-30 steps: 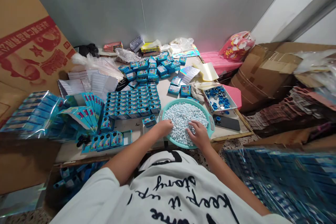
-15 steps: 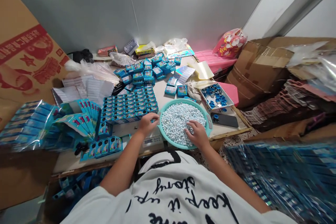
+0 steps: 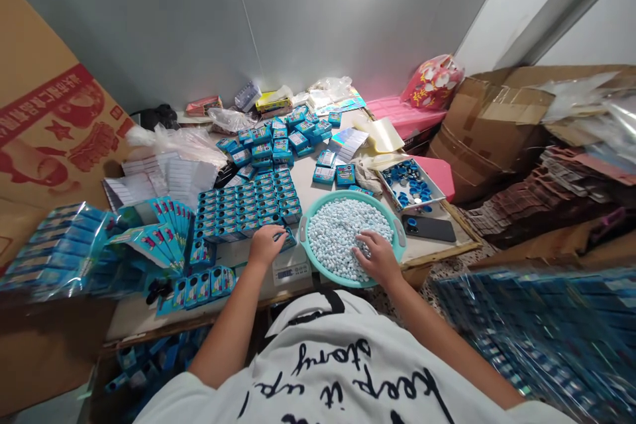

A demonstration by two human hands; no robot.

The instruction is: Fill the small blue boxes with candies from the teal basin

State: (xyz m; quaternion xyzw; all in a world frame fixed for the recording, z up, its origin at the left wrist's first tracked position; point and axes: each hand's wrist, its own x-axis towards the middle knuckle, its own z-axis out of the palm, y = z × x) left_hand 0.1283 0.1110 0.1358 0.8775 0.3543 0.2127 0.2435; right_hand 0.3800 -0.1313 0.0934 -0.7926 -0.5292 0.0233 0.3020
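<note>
Grey panel walls back a cluttered work table [image 3: 318,180] hemmed in by cardboard cartons. Near centre stands a teal basin [image 3: 400,233] filled with small pale pellets [image 3: 342,228]. The right hand [image 3: 377,257] rests in the pellets at the basin's near right, fingers [image 3: 362,246] curled and spread among them; whether any are pinched cannot be told. The left hand [image 3: 265,245] sits just left of the basin, fingers closed over a small blue box [image 3: 289,238] above a scale [image 3: 291,271]. Rows of like blue boxes [image 3: 246,202] lie beyond. Judgement: box filling is in hand; the next move calls for carrying pellets to the box without spilling.
</note>
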